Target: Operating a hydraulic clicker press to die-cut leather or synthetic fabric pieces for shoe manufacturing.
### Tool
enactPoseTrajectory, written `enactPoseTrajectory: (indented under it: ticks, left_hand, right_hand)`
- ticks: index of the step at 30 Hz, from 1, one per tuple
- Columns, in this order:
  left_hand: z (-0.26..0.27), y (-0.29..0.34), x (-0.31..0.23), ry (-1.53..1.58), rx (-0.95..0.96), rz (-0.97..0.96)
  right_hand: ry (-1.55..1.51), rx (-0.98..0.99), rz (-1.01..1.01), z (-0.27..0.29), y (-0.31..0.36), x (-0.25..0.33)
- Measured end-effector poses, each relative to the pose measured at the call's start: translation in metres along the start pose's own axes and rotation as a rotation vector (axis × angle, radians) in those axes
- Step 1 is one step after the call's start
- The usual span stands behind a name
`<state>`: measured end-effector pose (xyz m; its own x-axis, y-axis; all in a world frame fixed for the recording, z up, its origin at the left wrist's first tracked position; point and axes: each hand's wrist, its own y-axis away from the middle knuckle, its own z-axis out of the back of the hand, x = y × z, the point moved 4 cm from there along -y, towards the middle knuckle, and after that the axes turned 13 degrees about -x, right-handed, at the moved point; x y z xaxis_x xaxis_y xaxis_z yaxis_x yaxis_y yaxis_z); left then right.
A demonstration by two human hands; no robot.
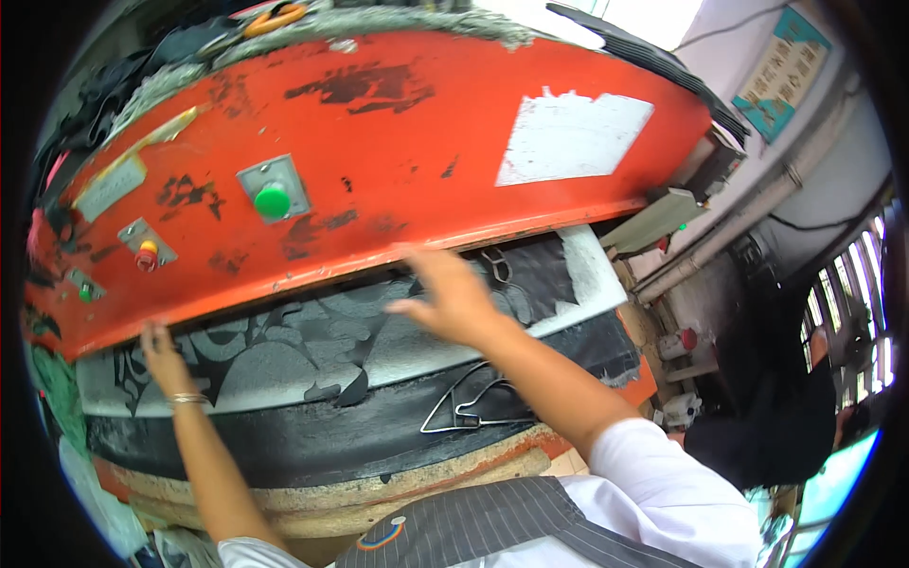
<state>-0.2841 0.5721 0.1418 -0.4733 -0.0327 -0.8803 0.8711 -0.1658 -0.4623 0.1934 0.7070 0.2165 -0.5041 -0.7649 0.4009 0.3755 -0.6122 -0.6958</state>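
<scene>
My left hand [165, 362] lies at the left end of a white cutting board [592, 270], fingers stretched out, their tips at the lower edge of a red press beam [379, 180]. Under and beside it spreads a dark sheet [303, 327] with curved pieces cut out of it. Slightly blurred, my right hand [450, 295] hovers over the sheet's middle with thumb and fingers apart, holding nothing. Just right of its fingers stands a metal cutting die [496, 265] on the dark material. A second, bent-strip cutting die [473, 405] rests on the black ledge nearer me.
The beam carries a large green button [272, 200], a red knob [146, 257] and a small green button [88, 291]. Dark scraps [180, 52] and an orange-handled tool [275, 19] lie on top. At right, a person in dark clothing [767, 398] is partly visible.
</scene>
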Motion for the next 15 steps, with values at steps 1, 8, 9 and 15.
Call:
enactPoseTrajectory:
  ticks: [1, 8, 9, 15]
  left_hand:
    - [0.020, -0.047, 0.012, -0.111, -0.096, -0.085]
    - [0.116, -0.189, 0.002, -0.384, -0.259, -0.233]
    - [0.085, -0.158, 0.006, -0.022, 0.003, 0.117]
    - [0.055, 0.137, -0.116, -0.031, 0.836, 0.079]
  right_hand:
    - [-0.071, -0.022, 0.060, -0.018, -0.018, 0.027]
    - [-0.244, -0.233, -0.025, -0.046, -0.115, 0.116]
    - [-0.248, -0.220, 0.001, -0.045, -0.103, 0.105]
    - [-0.302, 0.484, -0.003, -0.012, 0.070, 0.088]
